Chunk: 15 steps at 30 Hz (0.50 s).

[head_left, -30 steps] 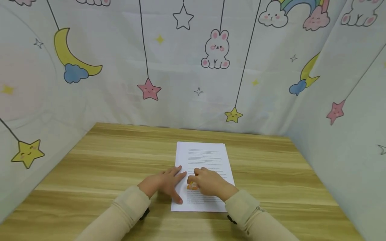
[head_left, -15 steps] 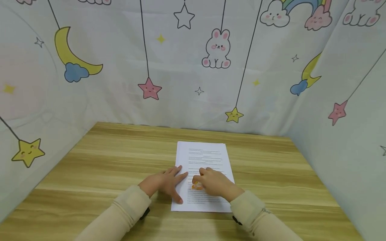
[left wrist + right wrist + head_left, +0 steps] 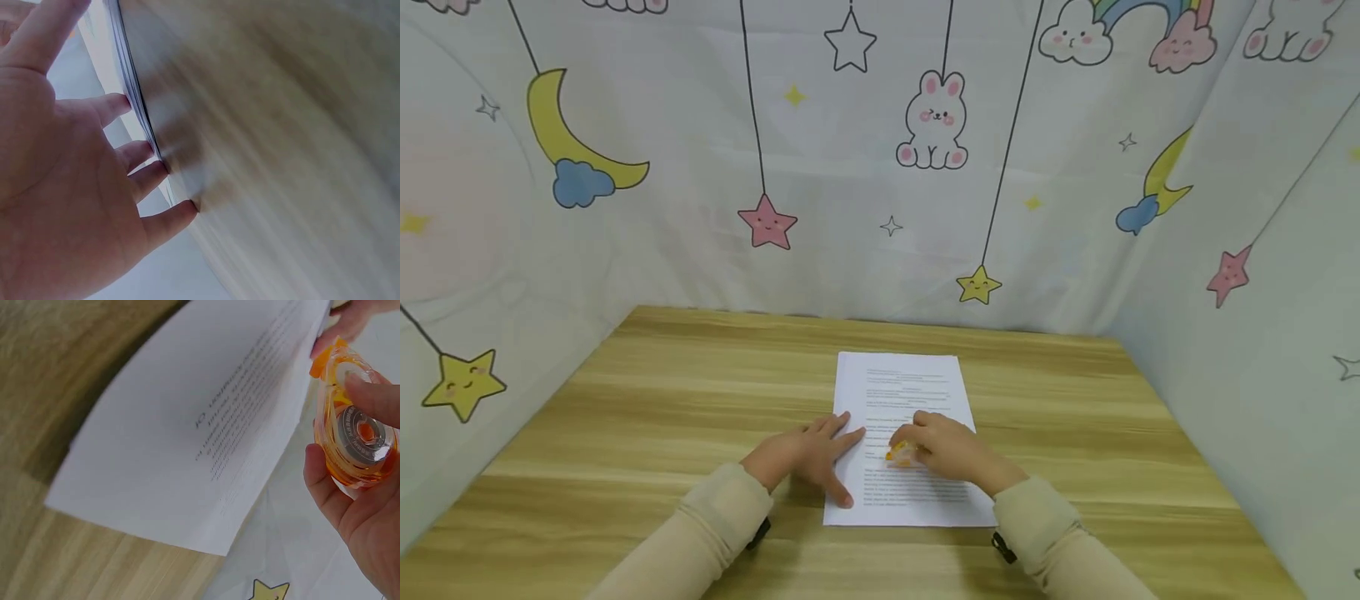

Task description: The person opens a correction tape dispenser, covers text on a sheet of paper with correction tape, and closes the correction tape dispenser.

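Note:
A stack of printed paper sheets (image 3: pixel 917 500) lies on the table, lines of text on its top page. My left hand (image 3: pixel 808 454) rests on the left edge of the stack with fingers spread. In the left wrist view, its fingertips (image 3: pixel 178 220) reach the layered edge of the sheets (image 3: pixel 132 81). My right hand (image 3: pixel 951 446) holds a clear and orange correction tape dispenser (image 3: pixel 359 434) between thumb and fingers, over the middle of the page. The orange tip of the dispenser points left, toward the left hand. Whether the tip touches the paper cannot be told.
The wood-grain table (image 3: pixel 715 367) extends to both sides of the paper. A white cloth (image 3: pixel 850 167) printed with stars, moons and rabbits stands behind and along both sides of it. A dark strap piece (image 3: pixel 1003 547) shows under the right wrist.
My right hand has slid to the right across the page with the correction tape dispenser, exposing more text on the left. My left hand has stayed in place on the sheets.

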Each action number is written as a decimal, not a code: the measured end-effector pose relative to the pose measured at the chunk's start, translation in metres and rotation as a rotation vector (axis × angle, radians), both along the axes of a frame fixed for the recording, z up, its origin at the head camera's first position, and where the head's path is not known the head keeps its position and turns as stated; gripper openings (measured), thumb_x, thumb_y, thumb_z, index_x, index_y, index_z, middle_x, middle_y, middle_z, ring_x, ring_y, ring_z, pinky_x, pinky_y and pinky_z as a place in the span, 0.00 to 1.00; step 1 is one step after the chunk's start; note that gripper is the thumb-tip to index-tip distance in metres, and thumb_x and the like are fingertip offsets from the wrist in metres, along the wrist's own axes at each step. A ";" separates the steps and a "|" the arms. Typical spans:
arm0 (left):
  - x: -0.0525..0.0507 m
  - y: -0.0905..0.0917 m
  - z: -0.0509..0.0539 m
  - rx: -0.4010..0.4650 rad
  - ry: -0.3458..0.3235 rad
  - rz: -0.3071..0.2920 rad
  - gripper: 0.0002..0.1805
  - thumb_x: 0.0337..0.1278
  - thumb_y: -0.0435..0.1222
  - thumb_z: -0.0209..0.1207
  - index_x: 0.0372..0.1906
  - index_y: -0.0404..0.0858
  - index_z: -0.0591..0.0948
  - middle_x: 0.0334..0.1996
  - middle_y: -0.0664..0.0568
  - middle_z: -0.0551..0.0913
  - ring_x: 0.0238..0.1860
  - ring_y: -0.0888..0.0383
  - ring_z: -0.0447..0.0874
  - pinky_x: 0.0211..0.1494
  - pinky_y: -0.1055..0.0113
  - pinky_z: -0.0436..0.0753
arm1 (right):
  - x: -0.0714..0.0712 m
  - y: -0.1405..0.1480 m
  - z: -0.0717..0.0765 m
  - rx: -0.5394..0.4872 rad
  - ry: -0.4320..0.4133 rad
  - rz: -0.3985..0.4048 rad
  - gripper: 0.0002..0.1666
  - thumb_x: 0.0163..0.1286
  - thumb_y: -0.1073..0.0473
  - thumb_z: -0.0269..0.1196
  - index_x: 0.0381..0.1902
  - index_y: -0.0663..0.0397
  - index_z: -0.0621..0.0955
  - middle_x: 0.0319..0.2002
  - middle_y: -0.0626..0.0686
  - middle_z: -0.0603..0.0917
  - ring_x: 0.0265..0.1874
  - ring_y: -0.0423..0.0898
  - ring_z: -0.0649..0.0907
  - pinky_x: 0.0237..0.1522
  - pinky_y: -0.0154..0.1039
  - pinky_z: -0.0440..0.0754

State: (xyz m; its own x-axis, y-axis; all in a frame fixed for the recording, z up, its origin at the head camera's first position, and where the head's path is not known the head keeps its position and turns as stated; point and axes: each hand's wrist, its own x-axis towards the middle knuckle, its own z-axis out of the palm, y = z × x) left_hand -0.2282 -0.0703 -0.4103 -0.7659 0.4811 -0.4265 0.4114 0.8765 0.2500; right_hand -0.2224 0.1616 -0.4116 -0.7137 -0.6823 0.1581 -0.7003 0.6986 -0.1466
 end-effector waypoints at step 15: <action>-0.001 0.003 -0.001 0.015 -0.012 0.041 0.54 0.34 0.58 0.69 0.71 0.54 0.55 0.73 0.46 0.45 0.72 0.46 0.44 0.69 0.45 0.54 | 0.011 0.045 0.002 -0.026 0.007 -0.111 0.15 0.58 0.65 0.63 0.42 0.41 0.81 0.26 0.42 0.72 0.24 0.36 0.65 0.26 0.27 0.65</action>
